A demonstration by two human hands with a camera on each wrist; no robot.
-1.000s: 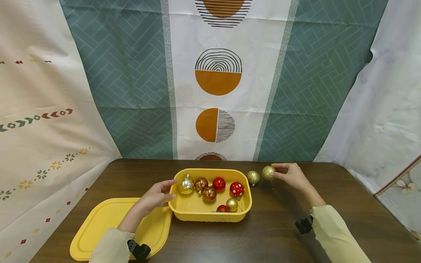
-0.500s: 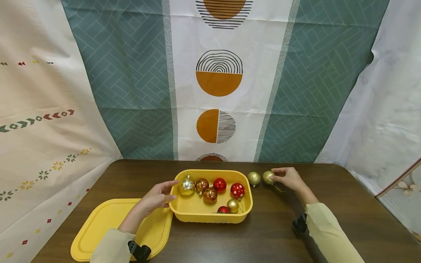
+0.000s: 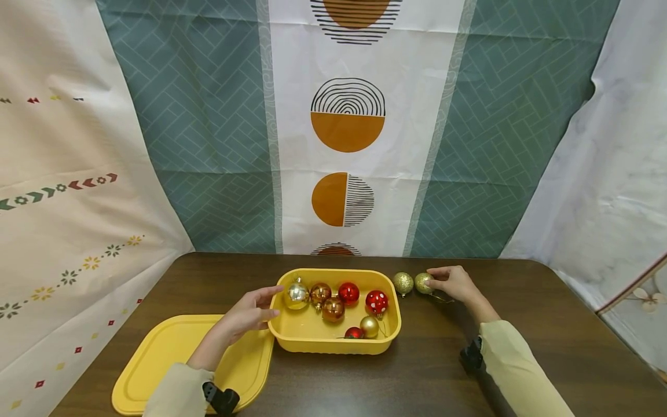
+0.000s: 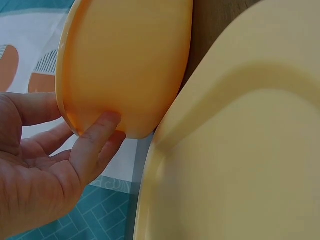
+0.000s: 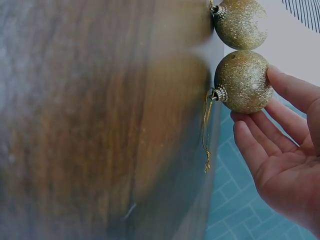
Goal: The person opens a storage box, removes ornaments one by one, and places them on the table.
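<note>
While the yellow lid (image 3: 177, 359) lies flat at the near left corner of the desk (image 3: 443, 359), off the box, your left hand (image 3: 249, 315) steadies the yellow box (image 3: 333, 341) just past it: the thumb presses the box's outer left wall and the fingers reach over its rim, lightly curved, as the left wrist view confirms; inside the box you have seven baubles left, a small red one (image 3: 354, 332) and a small gold one (image 3: 369, 326) toward the near wall, then a copper one (image 3: 332, 308), a red spotted one (image 3: 376, 302), a silver-gold one (image 3: 296, 294), an amber one (image 3: 319, 293) and a plain red one (image 3: 348, 292) along the far wall; further back, near the far edge of the desk and right of the box, two glitter gold baubles stand side by side, the first (image 3: 403, 282) free, the second (image 3: 422, 283) on the wood with your right hand (image 3: 454, 282) cupped loosely against it, fingertips touching and not clamped; judging by this, two are laid out and seven wait in the box.
</note>
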